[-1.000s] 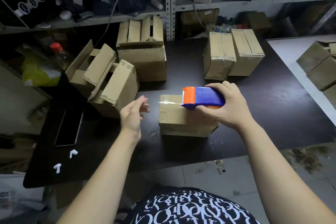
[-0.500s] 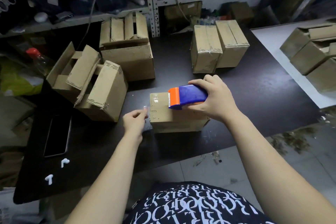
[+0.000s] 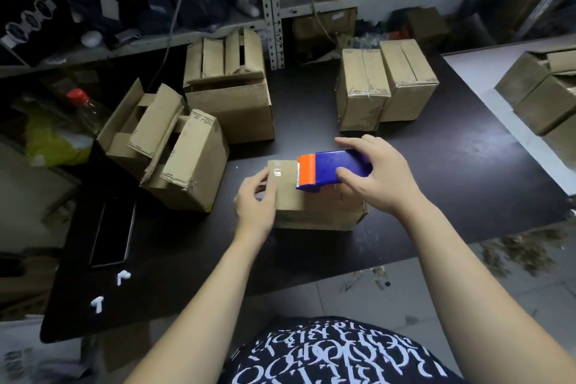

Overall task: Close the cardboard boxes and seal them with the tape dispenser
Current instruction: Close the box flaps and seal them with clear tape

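A small closed cardboard box (image 3: 314, 209) lies in the middle of the black table (image 3: 467, 171). My right hand (image 3: 378, 178) grips a blue tape dispenser with an orange front (image 3: 327, 170) on top of the box. A short stretch of clear tape (image 3: 277, 171) runs from the dispenser to the box's left edge. My left hand (image 3: 257, 201) presses its fingers against the left end of the box, over the tape's end.
Open-flapped boxes (image 3: 168, 140) stand at the left, a larger one (image 3: 230, 97) behind them. Two taped boxes (image 3: 386, 84) sit at the back right. More boxes (image 3: 542, 97) lie on a white surface at far right. A phone (image 3: 113, 232) and two white earbuds (image 3: 123, 277) lie at the table's left front.
My left hand has moved right from beside the box to its left end. The dispenser has stayed on the box top, with tape now stuck down at the left edge.
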